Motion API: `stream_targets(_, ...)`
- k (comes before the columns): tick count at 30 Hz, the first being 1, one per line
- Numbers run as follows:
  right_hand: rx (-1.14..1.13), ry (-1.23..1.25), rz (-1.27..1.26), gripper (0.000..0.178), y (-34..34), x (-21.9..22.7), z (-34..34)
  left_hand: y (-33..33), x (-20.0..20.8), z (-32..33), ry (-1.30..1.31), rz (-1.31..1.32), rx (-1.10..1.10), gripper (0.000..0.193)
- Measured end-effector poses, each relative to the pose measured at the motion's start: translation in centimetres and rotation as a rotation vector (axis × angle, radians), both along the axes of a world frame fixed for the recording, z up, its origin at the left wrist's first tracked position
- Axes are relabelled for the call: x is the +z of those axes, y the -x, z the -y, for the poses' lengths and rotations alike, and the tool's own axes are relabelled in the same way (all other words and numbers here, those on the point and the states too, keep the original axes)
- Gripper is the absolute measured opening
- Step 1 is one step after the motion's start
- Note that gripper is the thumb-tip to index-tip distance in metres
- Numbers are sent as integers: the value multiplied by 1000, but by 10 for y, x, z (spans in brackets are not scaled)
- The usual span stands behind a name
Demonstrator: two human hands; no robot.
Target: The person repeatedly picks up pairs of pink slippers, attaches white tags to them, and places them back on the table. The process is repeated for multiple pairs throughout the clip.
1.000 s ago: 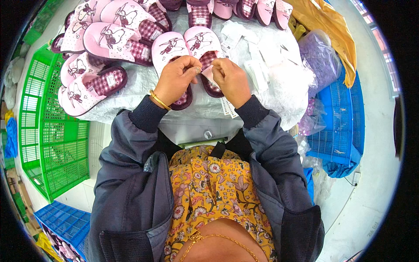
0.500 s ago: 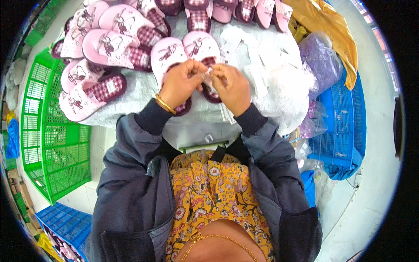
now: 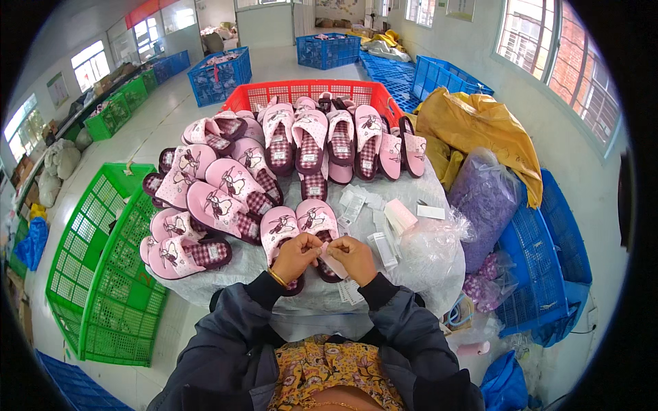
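Observation:
My left hand (image 3: 293, 259) and my right hand (image 3: 354, 259) meet over a pair of pink slippers, fingers pinched close together. Between them is a small pale pink tag or strip (image 3: 334, 263); its fine detail is too small to make out. Under my left hand lies the left slipper (image 3: 277, 224), and beneath the fingertips of both hands is the right slipper (image 3: 317, 216). Both have a printed cartoon animal, checked insoles and dark soles, their toes pointing away from me. My hands partly hide their heel ends.
More pink slippers (image 3: 229, 205) are piled at the left and along the table's far side. White tags (image 3: 384, 251) and clear plastic lie to the right. Green crates (image 3: 123, 288) stand left, a red crate (image 3: 308, 88) behind, a blue crate (image 3: 538, 274) and a purple bag (image 3: 483, 205) right.
The view has tilted up, bringing in the far room and the red crate. Both hands stay over the slipper pair; the pale strip between them now shows more plainly.

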State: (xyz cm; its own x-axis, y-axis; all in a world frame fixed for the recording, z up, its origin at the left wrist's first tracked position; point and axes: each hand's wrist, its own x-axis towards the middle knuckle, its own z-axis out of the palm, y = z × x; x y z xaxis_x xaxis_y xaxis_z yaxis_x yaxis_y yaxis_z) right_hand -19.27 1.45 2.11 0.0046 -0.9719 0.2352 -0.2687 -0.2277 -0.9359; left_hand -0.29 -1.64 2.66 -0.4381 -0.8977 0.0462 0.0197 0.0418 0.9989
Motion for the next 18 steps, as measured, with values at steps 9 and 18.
stream_targets(9, 86, -311, 284, 17, 4, 5, -3, 5, -7, -11, -10, -8, 9, 11)
stream_targets(18, 157, -382, 346, 14, 7, 4, 1, 5, -13, -8, 12, -44, 36, 11)
